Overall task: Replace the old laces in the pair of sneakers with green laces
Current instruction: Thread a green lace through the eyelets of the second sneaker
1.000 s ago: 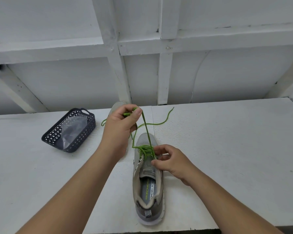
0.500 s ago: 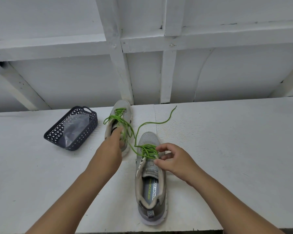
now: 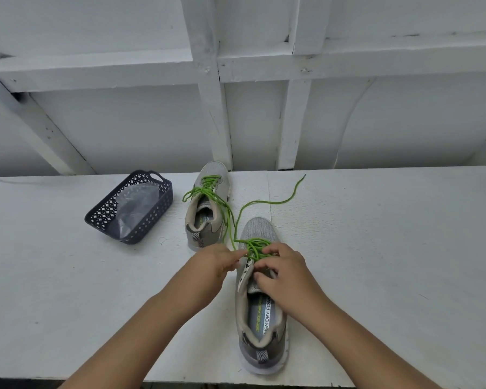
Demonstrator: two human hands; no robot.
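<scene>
A grey sneaker [image 3: 261, 327] lies near the table's front edge, toe pointing away, with a green lace [image 3: 254, 247] threaded partway up its eyelets. My left hand [image 3: 213, 265] pinches the lace at the shoe's left eyelet flap. My right hand [image 3: 281, 272] rests on the tongue, fingers curled at the upper eyelets and lace. One loose lace end [image 3: 289, 196] trails off to the far right on the table. The second grey sneaker [image 3: 206, 203] sits behind, laced in green, its loose ends running toward the near shoe.
A dark perforated basket [image 3: 141, 228] holding a clear plastic bag [image 3: 136, 203] stands at the left on the white table [image 3: 376, 248]. A white framed wall [image 3: 264, 122] rises directly behind the table.
My left hand came down from holding the lace raised above the far shoe to the near shoe's left eyelets. The far sneaker is uncovered. My right hand stayed on the tongue.
</scene>
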